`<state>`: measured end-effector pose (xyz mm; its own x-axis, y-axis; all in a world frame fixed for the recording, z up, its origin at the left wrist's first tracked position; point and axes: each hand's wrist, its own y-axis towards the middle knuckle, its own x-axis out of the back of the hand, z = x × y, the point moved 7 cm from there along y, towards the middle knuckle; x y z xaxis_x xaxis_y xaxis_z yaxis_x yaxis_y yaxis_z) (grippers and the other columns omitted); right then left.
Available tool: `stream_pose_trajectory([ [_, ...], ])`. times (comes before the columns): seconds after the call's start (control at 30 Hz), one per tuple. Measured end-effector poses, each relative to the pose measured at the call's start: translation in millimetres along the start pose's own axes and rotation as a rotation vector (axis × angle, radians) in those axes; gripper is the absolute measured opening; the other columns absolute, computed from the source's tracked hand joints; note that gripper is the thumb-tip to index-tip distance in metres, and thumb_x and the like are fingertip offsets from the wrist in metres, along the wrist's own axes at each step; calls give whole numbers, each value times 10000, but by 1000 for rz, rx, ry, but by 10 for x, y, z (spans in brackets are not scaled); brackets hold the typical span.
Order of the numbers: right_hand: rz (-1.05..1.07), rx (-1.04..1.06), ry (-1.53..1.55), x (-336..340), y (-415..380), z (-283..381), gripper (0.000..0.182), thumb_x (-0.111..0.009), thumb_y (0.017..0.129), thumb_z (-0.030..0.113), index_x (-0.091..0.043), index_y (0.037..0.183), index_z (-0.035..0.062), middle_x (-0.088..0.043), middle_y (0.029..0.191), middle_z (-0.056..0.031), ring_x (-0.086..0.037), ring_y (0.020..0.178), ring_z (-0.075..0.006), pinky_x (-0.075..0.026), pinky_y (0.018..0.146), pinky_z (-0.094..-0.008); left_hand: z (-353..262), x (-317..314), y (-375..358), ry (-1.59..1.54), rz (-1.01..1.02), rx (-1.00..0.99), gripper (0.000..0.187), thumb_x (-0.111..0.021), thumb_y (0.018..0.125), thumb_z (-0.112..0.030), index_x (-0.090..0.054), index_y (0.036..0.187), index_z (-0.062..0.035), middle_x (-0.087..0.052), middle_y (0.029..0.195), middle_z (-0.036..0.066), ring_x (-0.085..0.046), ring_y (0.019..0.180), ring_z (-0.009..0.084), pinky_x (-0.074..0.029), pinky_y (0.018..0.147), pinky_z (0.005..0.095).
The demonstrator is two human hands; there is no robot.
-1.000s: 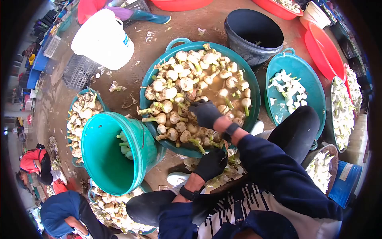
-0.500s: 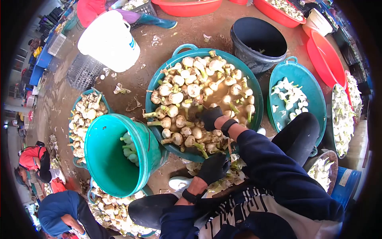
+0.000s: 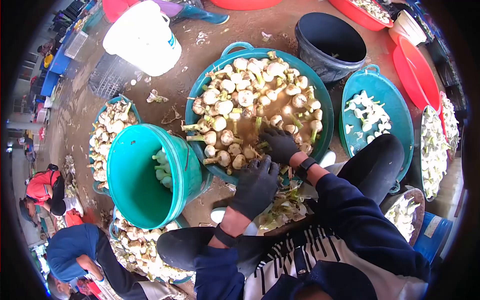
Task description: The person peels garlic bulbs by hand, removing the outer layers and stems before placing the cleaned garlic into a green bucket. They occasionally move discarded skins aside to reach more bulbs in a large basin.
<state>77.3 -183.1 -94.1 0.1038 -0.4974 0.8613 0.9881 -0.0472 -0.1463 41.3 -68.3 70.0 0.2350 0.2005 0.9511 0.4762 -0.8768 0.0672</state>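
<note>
A big teal basin (image 3: 235, 47) holds several white bulbs with green stems (image 3: 235, 97) in murky water. Both my hands wear black gloves. My right hand (image 3: 279, 144) is down among the bulbs at the basin's near side, fingers curled into them; whether it grips one is hidden. My left hand (image 3: 256, 184) lies over the basin's near rim with fingers spread, touching the bulbs there. A heap of trimmed peels and stems (image 3: 285, 209) sits just below my hands, between my knees.
A tilted teal bucket (image 3: 132, 190) with a few greenish bulbs stands left of the basin. A smaller teal basin (image 3: 397, 125) of white pieces is at right, with a dark bucket (image 3: 330, 45) behind and a white bucket (image 3: 142, 37) far left. Other people (image 3: 75, 250) crouch at lower left.
My left hand has risen from the peel heap to the basin's near rim and spread open. My right hand has shifted right and nearer within the basin.
</note>
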Motion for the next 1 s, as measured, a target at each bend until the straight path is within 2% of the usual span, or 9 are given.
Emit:
stream_pose_trajectory([
  [0.17, -74, -61, 48, 89, -142, -46, 538, -653, 704, 233, -542, 1227, 171, -500, 1303, -104, -491, 1164, -347, -390, 939, -515, -475, 656, 155, -55, 88, -247, 299, -532, 822, -151, -554, 1070, 16, -559, 1074, 200, -577, 892, 322, -470, 748, 422],
  [0.3, -210, -136, 145, 113, -261, -118, 438, -670, 697, 193, -599, 1124, 127, -558, 1217, -120, -515, 1117, -358, -421, 910, -491, -1244, 1536, 220, -65, -98, -577, 277, -549, 796, -131, -569, 982, 74, -576, 910, 191, -595, 772, 289, -498, 682, 422],
  [0.37, -227, -136, 214, 197, -314, -60, 357, -674, 689, 163, -631, 1037, 92, -575, 1191, -135, -532, 1075, -377, -440, 901, -465, -1472, 1803, 141, -12, -217, -670, 296, -548, 802, -141, -566, 1012, 67, -570, 938, 201, -588, 793, 301, -493, 695, 446],
  [0.6, -306, -124, 209, 243, -463, -166, 340, -678, 680, 157, -656, 1009, 76, -597, 1141, -166, -565, 1022, -366, -469, 869, -451, -1418, 1897, 102, -107, -105, -451, 368, -543, 824, -176, -553, 1120, 43, -549, 1035, 238, -564, 866, 345, -472, 741, 527],
  [0.7, -166, -237, 248, 87, -463, -298, 324, -676, 690, 163, -641, 992, 51, -609, 1093, -175, -575, 989, -373, -477, 852, -456, -1431, 1853, 38, -123, -47, -350, 401, -542, 833, -191, -547, 1166, 32, -540, 1077, 253, -554, 897, 364, -464, 760, 562],
  [0.73, -247, -178, 210, 125, -488, -269, 325, -676, 693, 170, -638, 991, 47, -613, 1077, -178, -581, 972, -375, -478, 849, -458, -1439, 1818, 25, -123, -37, -309, 412, -541, 836, -196, -545, 1181, 29, -537, 1091, 258, -550, 907, 370, -461, 767, 574],
  [0.87, -299, -150, 198, 144, -540, -219, 326, -683, 688, 193, -641, 982, 55, -623, 1027, -177, -594, 925, -387, -483, 829, -466, -1484, 1619, 9, 129, -133, -97, 445, -559, 821, -193, -542, 1206, 30, -545, 1101, 262, -557, 896, 388, -451, 778, 603],
  [0.93, -156, -225, 286, 59, -496, -252, 306, -667, 694, 150, -642, 975, 31, -605, 1084, -198, -558, 1017, -390, -457, 875, -448, -1563, 1503, 89, 301, -90, -172, 444, -566, 818, -183, -545, 1209, 28, -551, 1099, 260, -562, 885, 400, -448, 789, 612],
  [1.0, -268, -154, 201, 108, -521, -229, 296, -702, 671, 194, -647, 933, 68, -627, 1000, -162, -591, 913, -389, -479, 781, -465, -1592, 1591, 183, 293, -11, -186, 423, -556, 842, -180, -549, 1214, 22, -552, 1119, 257, -564, 888, 418, -440, 823, 629],
])
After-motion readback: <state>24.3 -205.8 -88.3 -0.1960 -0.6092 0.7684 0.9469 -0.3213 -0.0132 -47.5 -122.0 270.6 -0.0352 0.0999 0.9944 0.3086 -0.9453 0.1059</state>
